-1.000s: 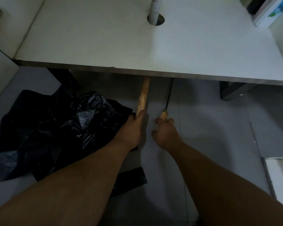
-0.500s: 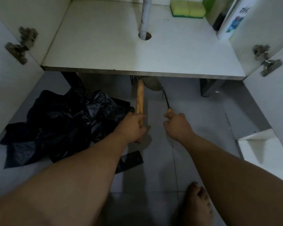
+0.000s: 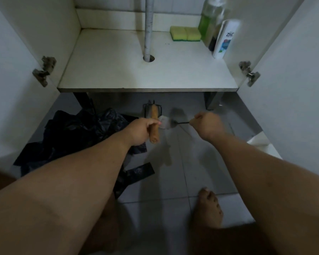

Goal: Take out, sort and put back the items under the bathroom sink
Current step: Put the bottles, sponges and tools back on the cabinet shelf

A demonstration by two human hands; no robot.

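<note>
Left hand (image 3: 140,132) gripped a wooden-handled tool (image 3: 153,126) over the floor (image 3: 173,181) before the open sink cabinet (image 3: 147,78), right hand (image 3: 206,125) curled round a thin black wire handle (image 3: 181,123), blurred head unclear, black plastic bags (image 3: 77,137) crumpled left, sponges (image 3: 184,34) and bottles (image 3: 224,40) on the shelf.

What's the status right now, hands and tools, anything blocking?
Left hand grips wooden-handled tool. Right hand grips thin-shafted spatula. Both tools out over floor, below cabinet shelf. Black plastic bag lies left; nothing blocking.
</note>
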